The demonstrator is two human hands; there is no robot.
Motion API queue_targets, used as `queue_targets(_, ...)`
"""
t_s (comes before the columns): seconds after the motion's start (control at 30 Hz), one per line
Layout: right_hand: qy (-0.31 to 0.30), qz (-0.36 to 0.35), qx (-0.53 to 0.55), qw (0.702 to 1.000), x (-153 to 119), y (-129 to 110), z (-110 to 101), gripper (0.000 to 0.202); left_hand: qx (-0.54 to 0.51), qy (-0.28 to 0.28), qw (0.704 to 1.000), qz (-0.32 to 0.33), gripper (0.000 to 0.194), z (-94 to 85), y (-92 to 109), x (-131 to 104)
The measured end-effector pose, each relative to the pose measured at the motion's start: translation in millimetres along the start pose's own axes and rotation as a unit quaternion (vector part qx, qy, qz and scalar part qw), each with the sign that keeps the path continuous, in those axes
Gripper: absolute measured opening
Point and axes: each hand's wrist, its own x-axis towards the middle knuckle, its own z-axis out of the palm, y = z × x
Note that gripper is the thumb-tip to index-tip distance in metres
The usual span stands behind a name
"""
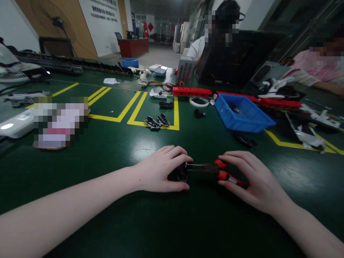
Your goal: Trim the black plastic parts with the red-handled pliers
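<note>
My left hand (161,170) is closed around a small black part (182,172), holding it low over the green table; the fingers hide much of it. My right hand (249,179) grips red-handled long-nose pliers (205,167). Their thin jaws point left and reach the part's right side; whether they clamp it I cannot tell. Beyond my hands, two black-and-silver parts (157,122) lie at a yellow tape line, with another black part (166,105) farther back. A black piece (245,139) lies beside the blue bin.
A blue bin (242,114) with a dark item inside stands right of centre. Near it are a white ring (199,101), a dark cylindrical piece (199,113) and red strips (192,91). A phone (64,125) lies at left. Two people sit across the table.
</note>
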Motion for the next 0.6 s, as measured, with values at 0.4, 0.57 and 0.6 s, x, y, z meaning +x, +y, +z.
queue_targets(0.4, -0.040, -0.023, -0.032, 0.998, 3.8, -4.1, -1.2, 0.045, 0.014, -0.013, 1.000, 0.010, 0.055, -1.5, 2.3, -0.5)
queue_targets(0.57, -0.003, -0.004, -0.025, 1.000, 2.2, -3.5, -1.3, 0.042, -0.003, -0.008, 1.000, 0.006, 0.045, -1.1, 0.7, 0.2)
queue_targets(0.6, -0.001, -0.002, -0.023, 1.000, 2.0, -3.9, -1.4, 0.041, -0.011, -0.006, 1.000, 0.006, 0.040, -0.8, 0.1, 0.3)
